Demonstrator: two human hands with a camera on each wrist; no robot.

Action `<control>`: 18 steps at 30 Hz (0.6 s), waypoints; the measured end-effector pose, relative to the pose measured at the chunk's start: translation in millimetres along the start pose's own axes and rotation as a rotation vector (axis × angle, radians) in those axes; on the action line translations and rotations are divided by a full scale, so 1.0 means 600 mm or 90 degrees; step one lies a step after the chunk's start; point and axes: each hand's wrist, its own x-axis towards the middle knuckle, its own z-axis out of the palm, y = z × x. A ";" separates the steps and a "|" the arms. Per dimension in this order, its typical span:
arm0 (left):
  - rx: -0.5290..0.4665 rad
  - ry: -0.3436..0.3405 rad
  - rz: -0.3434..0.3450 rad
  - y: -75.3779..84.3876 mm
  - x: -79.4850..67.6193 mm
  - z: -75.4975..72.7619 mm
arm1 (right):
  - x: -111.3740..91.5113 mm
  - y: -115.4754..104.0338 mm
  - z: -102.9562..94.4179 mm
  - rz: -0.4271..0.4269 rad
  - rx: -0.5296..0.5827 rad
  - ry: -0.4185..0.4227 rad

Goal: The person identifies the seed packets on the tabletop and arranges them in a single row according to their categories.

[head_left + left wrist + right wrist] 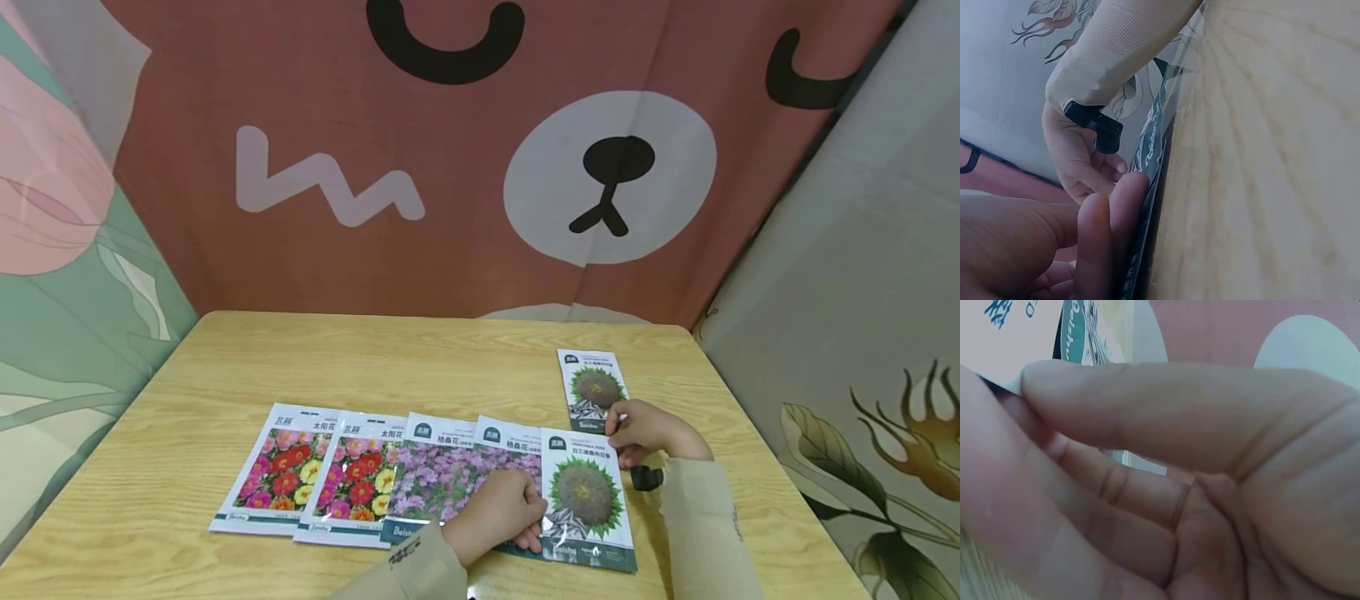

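Note:
In the head view my right hand [651, 432] pinches the upper right corner of the front sunflower seed packet [588, 492] between thumb and finger. The right wrist view shows the white packet corner [1013, 337] at the thumb tip. My left hand [498, 510] lies over the second purple cosmos packet [517, 442], its fingertips at the front sunflower packet's left edge. Low over the packets, the left fingers [1094, 228] touch the dark green bottom band in the left wrist view. Another sunflower packet [596, 385] lies behind the right hand, its lower corner covered.
Two packets with red, pink and yellow flowers, one at far left [273, 467] and one beside it [356, 475], overlap in a row with the first purple cosmos packet [435, 467]. The wooden table [375, 350] ends against a brown bear-print curtain [450, 250].

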 end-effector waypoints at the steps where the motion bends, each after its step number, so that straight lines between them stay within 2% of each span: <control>1: 0.001 0.001 0.001 0.001 -0.001 0.000 | 0.000 0.000 0.000 0.004 -0.003 0.005; 18: 0.019 -0.002 0.009 0.003 -0.004 0.000 | -0.001 -0.005 0.000 0.025 -0.019 0.037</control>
